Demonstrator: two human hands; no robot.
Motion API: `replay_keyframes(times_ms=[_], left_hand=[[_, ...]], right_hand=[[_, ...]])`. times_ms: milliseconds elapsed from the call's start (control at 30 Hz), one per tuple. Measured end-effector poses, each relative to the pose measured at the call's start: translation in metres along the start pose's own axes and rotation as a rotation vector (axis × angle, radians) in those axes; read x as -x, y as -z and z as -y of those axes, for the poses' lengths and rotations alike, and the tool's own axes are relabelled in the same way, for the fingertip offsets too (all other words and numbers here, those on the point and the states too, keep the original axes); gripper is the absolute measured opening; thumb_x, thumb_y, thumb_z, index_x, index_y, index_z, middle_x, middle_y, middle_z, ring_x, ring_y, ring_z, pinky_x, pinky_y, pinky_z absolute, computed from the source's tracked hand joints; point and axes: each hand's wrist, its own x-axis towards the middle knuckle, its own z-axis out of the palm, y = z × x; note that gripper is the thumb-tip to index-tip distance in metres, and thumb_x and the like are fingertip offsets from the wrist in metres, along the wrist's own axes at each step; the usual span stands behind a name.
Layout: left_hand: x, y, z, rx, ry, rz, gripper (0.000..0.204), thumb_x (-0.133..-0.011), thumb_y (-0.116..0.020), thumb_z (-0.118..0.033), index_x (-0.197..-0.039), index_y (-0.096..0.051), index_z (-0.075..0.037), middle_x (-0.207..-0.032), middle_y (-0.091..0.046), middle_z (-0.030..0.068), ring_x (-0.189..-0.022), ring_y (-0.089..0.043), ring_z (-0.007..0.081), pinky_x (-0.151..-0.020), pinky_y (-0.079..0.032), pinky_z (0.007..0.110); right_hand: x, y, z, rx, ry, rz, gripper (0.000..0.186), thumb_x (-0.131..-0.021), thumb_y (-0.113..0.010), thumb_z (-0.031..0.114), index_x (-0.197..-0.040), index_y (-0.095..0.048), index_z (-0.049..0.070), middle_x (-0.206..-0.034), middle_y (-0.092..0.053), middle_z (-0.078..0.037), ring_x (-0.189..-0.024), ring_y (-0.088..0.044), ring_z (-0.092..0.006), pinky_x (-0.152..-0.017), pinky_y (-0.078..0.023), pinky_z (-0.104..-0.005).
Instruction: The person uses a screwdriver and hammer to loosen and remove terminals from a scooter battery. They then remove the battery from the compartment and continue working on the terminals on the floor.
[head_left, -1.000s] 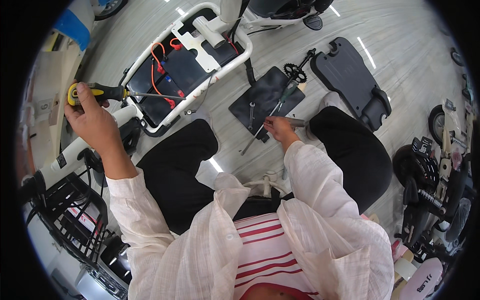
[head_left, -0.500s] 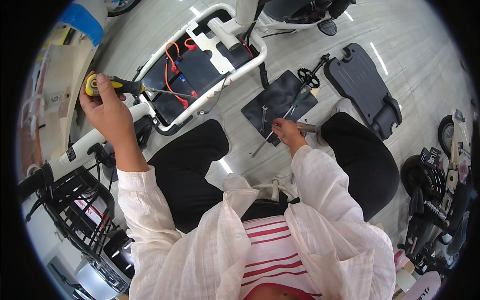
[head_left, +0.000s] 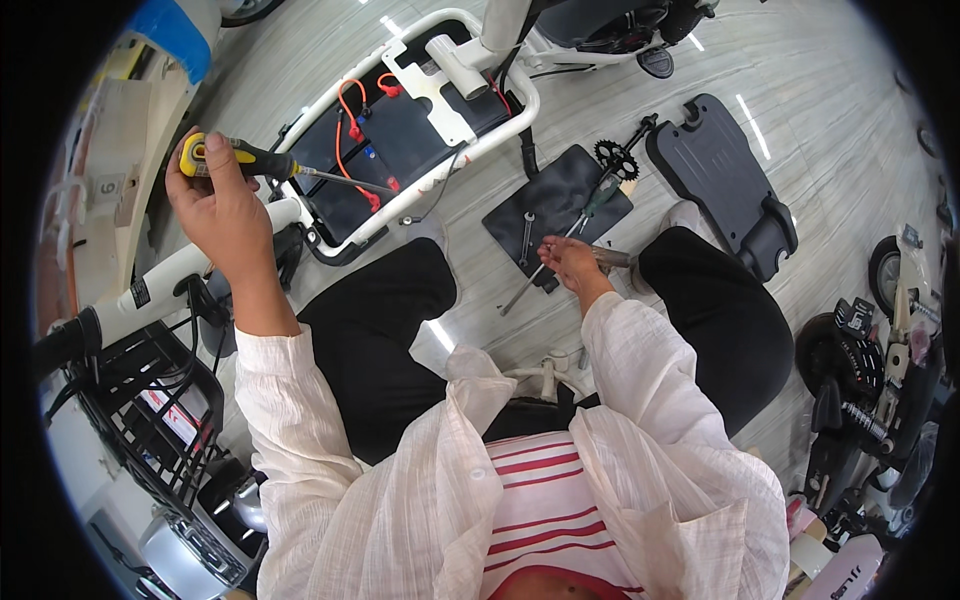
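Observation:
My left hand [head_left: 222, 215] is closed around the yellow-and-black handle of a screwdriver [head_left: 245, 158]. Its long shaft reaches right, over a white tubular frame [head_left: 435, 190]. The tip appears beside a red-capped terminal on the black batteries [head_left: 330, 190] inside that frame; whether they touch I cannot tell. My right hand [head_left: 570, 262] has its fingers curled together above the floor, and anything between them is too small to make out. Under and beside it, a second screwdriver [head_left: 601, 193] with a green handle lies across a black mat [head_left: 510, 205], next to a wrench [head_left: 527, 238].
Beyond the mat lies a crank with a toothed chainring [head_left: 615, 160]. A dark grey plastic cover [head_left: 720, 170] rests on the floor to the right. A black wire basket [head_left: 165, 420] is at lower left, and small-wheeled vehicle parts [head_left: 865, 380] stand at far right.
The view has shifted slightly. My left hand still holds the screwdriver over the batteries, and my right hand stays near the mat with its fingers curled.

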Motion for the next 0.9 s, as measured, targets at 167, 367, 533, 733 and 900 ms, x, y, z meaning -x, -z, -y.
replay_keyframes(times_ms=[167, 367, 533, 733, 900], left_hand=[[-0.001, 0.002, 0.0, 0.02, -0.006, -0.014, 0.044, -0.093, -0.067, -0.03, -0.121, -0.053, 0.001, -0.093, -0.058, 0.0059, -0.07, -0.054, 0.008, -0.055, -0.045, 0.02], [0.0, 0.001, -0.002, 0.045, -0.003, -0.016, 0.044, -0.091, -0.069, -0.031, -0.119, -0.054, 0.0, -0.091, -0.059, 0.005, -0.07, -0.054, 0.0078, -0.054, -0.044, 0.019], [-0.002, 0.007, 0.009, 0.047, -0.023, -0.031, 0.045, -0.092, -0.068, -0.031, -0.121, -0.052, -0.001, -0.095, -0.059, 0.0062, -0.076, -0.057, 0.0099, -0.059, -0.048, 0.021], [-0.023, -0.012, 0.02, -0.1, -0.162, -0.059, 0.043, -0.092, -0.068, -0.025, -0.125, -0.05, -0.004, -0.108, -0.058, 0.0129, -0.088, -0.061, 0.0168, -0.073, -0.052, 0.028], [-0.023, -0.015, 0.041, -0.252, -0.181, -0.027, 0.043, -0.093, -0.064, -0.026, -0.128, -0.049, -0.006, -0.107, -0.062, 0.0138, -0.087, -0.063, 0.0207, -0.078, -0.051, 0.032]], right_hand=[[0.005, 0.0, 0.003, -0.045, 0.03, 0.076, 0.025, -0.096, -0.046, 0.0, -0.119, -0.055, -0.005, -0.099, -0.063, -0.013, -0.087, -0.064, -0.0206, -0.077, -0.055, -0.0315], [0.002, 0.002, 0.001, -0.055, 0.013, -0.004, 0.022, -0.095, -0.047, 0.0, -0.116, -0.056, -0.002, -0.099, -0.064, -0.014, -0.085, -0.064, -0.0216, -0.075, -0.056, -0.0327], [0.015, -0.008, 0.002, 0.191, -0.018, -0.206, 0.023, -0.093, -0.055, 0.009, -0.114, -0.055, -0.002, -0.095, -0.063, -0.012, -0.08, -0.063, -0.0213, -0.067, -0.057, -0.0338], [0.002, -0.017, 0.021, 0.704, 0.379, -0.177, 0.03, -0.093, -0.058, 0.02, -0.113, -0.058, -0.001, -0.088, -0.061, -0.006, -0.072, -0.058, -0.0151, -0.062, -0.052, -0.0297], [0.13, -0.086, 0.126, 0.742, 0.635, 0.027, 0.036, -0.09, -0.061, 0.022, -0.113, -0.062, -0.005, -0.105, -0.068, -0.018, -0.098, -0.065, -0.0255, -0.086, -0.049, -0.0322]])
